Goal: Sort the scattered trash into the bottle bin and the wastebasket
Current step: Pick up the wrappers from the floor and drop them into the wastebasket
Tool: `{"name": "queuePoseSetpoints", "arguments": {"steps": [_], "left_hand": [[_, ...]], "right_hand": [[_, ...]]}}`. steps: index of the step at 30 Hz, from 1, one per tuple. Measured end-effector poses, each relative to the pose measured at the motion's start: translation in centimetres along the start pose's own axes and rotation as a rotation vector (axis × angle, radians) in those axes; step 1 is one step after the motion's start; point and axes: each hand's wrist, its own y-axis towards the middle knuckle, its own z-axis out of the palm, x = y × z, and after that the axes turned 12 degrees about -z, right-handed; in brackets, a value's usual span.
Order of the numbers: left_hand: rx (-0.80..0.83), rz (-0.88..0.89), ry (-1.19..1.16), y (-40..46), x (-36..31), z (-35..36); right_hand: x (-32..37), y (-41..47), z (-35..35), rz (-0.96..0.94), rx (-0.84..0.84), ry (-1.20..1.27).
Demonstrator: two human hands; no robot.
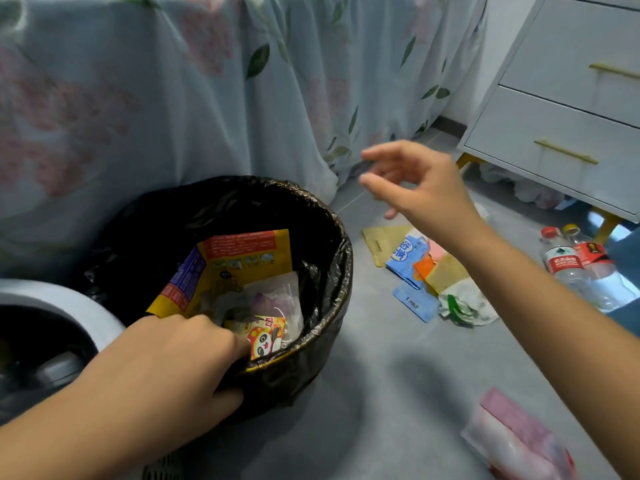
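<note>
- The left hand [194, 351] reaches over the near rim of the wastebasket [332, 271], fingers curled down onto a small panda-print packet [266, 336] at the top of the trash; whether it truly grips the packet cannot be told.
- The right hand [415, 181] hovers in the air, fingers loosely spread and holding nothing, above the floor [381, 393].
- The wastebasket, lined with a black bag, holds a large yellow and orange wrapper [239, 258] and clear plastic scraps.
- A pile of flat wrappers [412, 261] lies on the floor to the right of it.
- Two clear plastic bottles [571, 268] lie near a white drawer cabinet [561, 109].
- A pink packet [512, 431] lies in the lower right.
- The white rim of a second bin [69, 303] shows at the left edge.
</note>
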Motion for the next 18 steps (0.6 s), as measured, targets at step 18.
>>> {"name": "queuePoseSetpoints", "arguments": {"steps": [18], "left_hand": [[-0.26, 0.123, -0.066, 1.0, -3.5, -0.9]], "right_hand": [[-14.5, -28.0, -13.0, 1.023, 0.607, -0.777]]}}
